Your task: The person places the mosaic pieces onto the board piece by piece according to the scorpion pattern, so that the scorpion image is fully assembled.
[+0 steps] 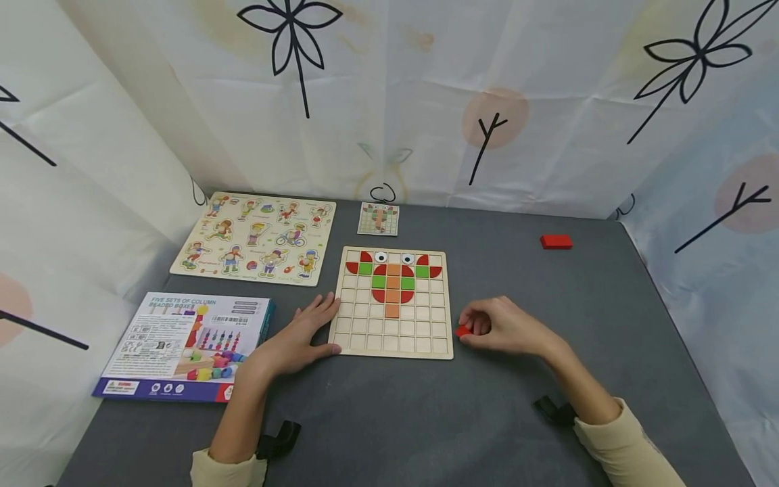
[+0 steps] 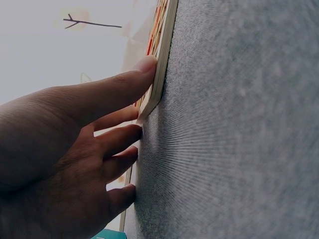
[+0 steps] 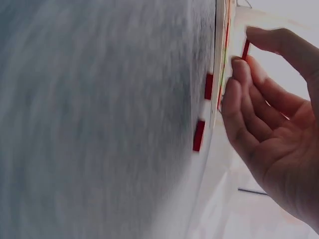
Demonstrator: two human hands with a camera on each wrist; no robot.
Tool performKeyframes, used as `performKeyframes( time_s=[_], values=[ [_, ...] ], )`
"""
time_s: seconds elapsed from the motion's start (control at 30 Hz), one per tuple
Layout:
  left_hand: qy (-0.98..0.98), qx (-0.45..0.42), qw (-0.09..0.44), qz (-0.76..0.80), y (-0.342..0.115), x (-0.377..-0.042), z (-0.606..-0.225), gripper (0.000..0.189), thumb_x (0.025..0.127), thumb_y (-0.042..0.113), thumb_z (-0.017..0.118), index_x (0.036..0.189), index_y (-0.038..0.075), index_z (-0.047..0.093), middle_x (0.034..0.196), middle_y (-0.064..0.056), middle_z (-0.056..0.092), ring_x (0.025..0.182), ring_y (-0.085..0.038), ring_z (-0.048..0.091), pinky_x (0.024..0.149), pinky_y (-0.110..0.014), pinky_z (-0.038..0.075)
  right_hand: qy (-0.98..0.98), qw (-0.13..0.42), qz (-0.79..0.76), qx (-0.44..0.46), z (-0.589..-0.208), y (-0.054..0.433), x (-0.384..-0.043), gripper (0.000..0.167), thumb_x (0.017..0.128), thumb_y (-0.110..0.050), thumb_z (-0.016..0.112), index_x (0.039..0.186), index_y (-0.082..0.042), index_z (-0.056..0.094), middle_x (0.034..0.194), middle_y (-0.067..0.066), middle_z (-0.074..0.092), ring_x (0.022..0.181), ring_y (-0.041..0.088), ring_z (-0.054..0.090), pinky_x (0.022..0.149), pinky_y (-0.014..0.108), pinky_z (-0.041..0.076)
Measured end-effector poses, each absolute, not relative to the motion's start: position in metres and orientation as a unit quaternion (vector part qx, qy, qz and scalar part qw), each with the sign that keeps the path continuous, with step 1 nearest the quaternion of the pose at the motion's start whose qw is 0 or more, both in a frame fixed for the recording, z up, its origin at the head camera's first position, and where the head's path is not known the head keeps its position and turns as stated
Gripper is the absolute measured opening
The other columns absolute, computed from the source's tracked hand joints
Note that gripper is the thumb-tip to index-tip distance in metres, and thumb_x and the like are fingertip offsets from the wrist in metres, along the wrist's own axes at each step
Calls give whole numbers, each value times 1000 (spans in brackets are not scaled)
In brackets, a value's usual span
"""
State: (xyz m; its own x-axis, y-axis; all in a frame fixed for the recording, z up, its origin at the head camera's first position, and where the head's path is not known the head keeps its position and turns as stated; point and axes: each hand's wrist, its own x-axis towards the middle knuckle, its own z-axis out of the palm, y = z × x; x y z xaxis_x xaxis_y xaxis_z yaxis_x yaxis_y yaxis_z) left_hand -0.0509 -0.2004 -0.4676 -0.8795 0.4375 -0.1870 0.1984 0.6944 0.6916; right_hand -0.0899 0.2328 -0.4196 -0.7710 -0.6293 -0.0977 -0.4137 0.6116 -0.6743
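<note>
A square wooden grid board (image 1: 359, 343) lies flat on the table, with red, green and orange pieces and two eye pieces forming a pattern in its upper half. My left hand (image 1: 302, 336) has its fingers spread and touches the board's left edge, the thumb (image 2: 124, 84) at the near corner. Just right of the board, my right hand (image 1: 505, 326) pinches a small red piece (image 1: 463, 331) between thumb and fingers. In the right wrist view this red piece (image 3: 245, 49) shows as a thin strip, mostly covered by the fingertips.
A small pattern card (image 1: 379, 220) lies behind the board. At the back right sits a red block (image 1: 556, 241); the right wrist view shows two red blocks (image 3: 199, 135) on the table. A picture board (image 1: 252, 240) and a beaded-box package (image 1: 182, 345) lie to the left.
</note>
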Motion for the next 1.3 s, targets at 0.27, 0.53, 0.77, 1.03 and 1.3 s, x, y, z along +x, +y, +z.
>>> performKeyframes(
  time_s=[0.27, 0.53, 0.77, 1.03, 1.3],
  values=[
    [903, 175, 177, 351, -201, -50, -468, 98, 97, 46, 80, 174, 16, 28, 183, -14, 18, 172, -42, 7, 132, -77, 8, 862, 130, -407, -275, -423, 205, -88, 19, 89, -17, 91, 104, -11, 79, 79, -6, 70, 71, 5, 62, 67, 20, 55],
    [906, 167, 192, 337, -203, -54, -478, 98, 98, 41, 81, 174, 17, 25, 185, -7, 14, 174, -35, 3, 136, -72, 6, 847, 148, -437, -263, -421, 169, -88, 21, 87, -19, 92, 101, -11, 79, 80, -4, 73, 72, 5, 64, 68, 20, 56],
    [905, 159, 197, 341, -201, -52, -471, 96, 98, 35, 81, 174, 15, 25, 184, -7, 14, 174, -35, 3, 136, -72, 5, 851, 156, -409, -289, -421, 139, -89, 19, 88, -21, 92, 98, -13, 79, 82, -4, 74, 72, 4, 66, 69, 21, 59],
    [907, 162, 189, 339, -201, -53, -471, 97, 98, 40, 81, 174, 15, 27, 184, -10, 16, 173, -39, 6, 134, -75, 7, 882, 132, -325, -315, -422, 118, -97, 19, 88, -22, 91, 94, -9, 78, 79, -4, 74, 70, -3, 62, 67, 17, 54],
    [897, 189, 165, 364, -203, -51, -470, 95, 99, 48, 78, 173, 14, 29, 183, -16, 19, 172, -42, 7, 128, -81, 8, 899, 130, -276, -314, -423, 109, -101, 23, 86, -25, 93, 89, -9, 76, 72, -5, 71, 64, -3, 56, 62, 17, 47]
  ],
)
